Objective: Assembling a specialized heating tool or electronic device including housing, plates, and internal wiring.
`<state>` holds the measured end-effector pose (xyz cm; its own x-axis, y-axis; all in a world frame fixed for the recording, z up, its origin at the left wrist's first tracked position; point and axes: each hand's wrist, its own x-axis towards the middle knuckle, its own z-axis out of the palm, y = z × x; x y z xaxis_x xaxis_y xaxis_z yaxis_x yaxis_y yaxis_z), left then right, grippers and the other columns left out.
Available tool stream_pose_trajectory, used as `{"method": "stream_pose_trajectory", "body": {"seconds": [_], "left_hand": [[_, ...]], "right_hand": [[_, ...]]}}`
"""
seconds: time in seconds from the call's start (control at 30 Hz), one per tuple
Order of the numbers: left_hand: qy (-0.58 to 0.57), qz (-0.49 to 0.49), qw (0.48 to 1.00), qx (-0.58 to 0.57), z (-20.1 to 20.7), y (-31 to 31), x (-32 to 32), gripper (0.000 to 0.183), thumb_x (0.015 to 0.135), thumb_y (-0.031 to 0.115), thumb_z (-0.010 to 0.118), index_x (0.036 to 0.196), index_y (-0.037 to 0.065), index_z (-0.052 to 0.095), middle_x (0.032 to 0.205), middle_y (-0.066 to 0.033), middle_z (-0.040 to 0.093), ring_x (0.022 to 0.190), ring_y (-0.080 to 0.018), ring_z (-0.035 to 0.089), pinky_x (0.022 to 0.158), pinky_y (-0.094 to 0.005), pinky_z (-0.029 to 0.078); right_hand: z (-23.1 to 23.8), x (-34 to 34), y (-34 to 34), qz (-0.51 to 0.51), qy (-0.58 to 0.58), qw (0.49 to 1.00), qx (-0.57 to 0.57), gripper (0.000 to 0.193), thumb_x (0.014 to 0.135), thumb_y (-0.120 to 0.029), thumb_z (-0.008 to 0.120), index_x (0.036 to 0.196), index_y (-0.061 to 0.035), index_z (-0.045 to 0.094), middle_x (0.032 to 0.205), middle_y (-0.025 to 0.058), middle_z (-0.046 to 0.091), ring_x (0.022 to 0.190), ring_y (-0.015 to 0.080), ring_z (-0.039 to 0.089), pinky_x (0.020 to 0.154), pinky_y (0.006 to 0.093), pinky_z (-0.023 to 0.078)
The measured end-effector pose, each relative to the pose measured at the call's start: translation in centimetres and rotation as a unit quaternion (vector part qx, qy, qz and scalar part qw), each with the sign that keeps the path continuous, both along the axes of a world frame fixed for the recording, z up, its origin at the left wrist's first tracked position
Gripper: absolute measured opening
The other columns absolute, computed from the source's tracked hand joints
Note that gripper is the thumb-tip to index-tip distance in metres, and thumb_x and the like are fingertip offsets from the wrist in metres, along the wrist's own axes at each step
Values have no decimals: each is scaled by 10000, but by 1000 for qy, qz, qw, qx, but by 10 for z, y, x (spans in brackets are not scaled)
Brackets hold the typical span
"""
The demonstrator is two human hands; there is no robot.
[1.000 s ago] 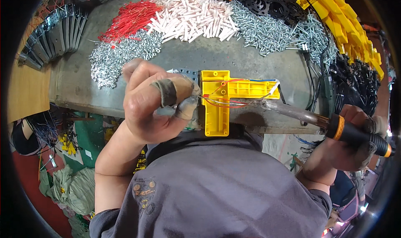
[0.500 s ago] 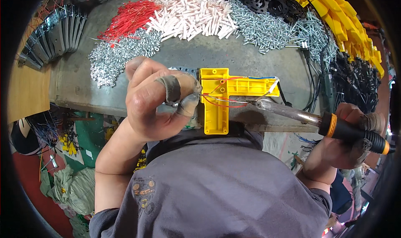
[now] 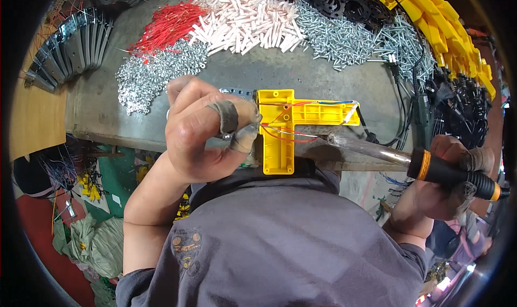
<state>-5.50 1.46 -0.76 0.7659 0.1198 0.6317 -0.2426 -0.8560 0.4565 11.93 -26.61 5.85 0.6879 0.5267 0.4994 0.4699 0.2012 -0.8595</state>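
My left hand [image 3: 207,126] has thumb and forefinger pinched together on thin wires [image 3: 291,134] at the left edge of a yellow T-shaped plastic housing [image 3: 279,153]. Grey wraps cover some of its fingers. The housing lies open side up near the table's front edge, with red, blue and white leads across it and a perforated metal plate [image 3: 237,92] at its upper left. Wrapped around the black handle of a soldering iron [image 3: 371,148], my right hand [image 3: 452,172] is at the right. The iron's metal end points left, close to the wires; whether it touches them I cannot tell.
Across the back of the table [image 3: 226,70] lie piles of nuts [image 3: 153,72], red wires [image 3: 169,24], white sleeves [image 3: 247,19], screws [image 3: 339,40] and black rings [image 3: 344,5]. Yellow housings [image 3: 431,21] stack at the far right, bent metal plates [image 3: 72,48] at the left. Black cords [image 3: 404,107] run at right.
The soldering iron has shifted slightly left and down, and a light wire near its tip no longer stretches up toward the white lead. My left hand has barely moved.
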Motion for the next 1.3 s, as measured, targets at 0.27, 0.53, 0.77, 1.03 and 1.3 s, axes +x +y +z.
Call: {"method": "stream_pose_trajectory", "body": {"seconds": [0.27,0.53,0.77,1.03,1.3], "left_hand": [[-25,-86,996,-19,22,20,34,324,756,-30,678,1051,53,571,879,-88,653,743,-271,591,695,-359,447],[124,-49,990,-48,19,26,101,269,889,37,571,1154,-4,549,1123,-171,602,1065,-316,599,911,-376,473],[297,-162,914,-224,18,9,114,234,969,119,508,1171,9,550,1082,-107,620,999,-181,593,888,-320,470],[331,-191,890,-250,18,-2,131,264,990,168,499,1202,16,539,1019,-67,614,943,-131,584,831,-287,485],[396,-274,838,-256,33,-16,126,360,941,251,607,1192,4,532,962,-102,628,877,-124,609,771,-285,499]], "right_hand": [[-8,88,54,-111,-43,975,187,222,890,-60,634,1091,15,579,887,85,597,763,195,613,711,316,509],[-22,188,209,-88,36,995,30,184,1022,-276,502,1090,-110,544,941,50,660,770,123,619,619,255,497],[-26,190,226,-94,166,981,-15,371,1010,-385,494,1132,-39,542,1023,106,689,885,189,665,743,302,512],[-28,206,238,-42,143,974,-173,408,1003,-367,481,1010,-9,675,835,101,673,704,162,593,653,307,468],[-19,116,157,133,23,947,-291,259,999,-243,513,1106,-40,633,839,12,618,784,98,572,695,244,464]]}}
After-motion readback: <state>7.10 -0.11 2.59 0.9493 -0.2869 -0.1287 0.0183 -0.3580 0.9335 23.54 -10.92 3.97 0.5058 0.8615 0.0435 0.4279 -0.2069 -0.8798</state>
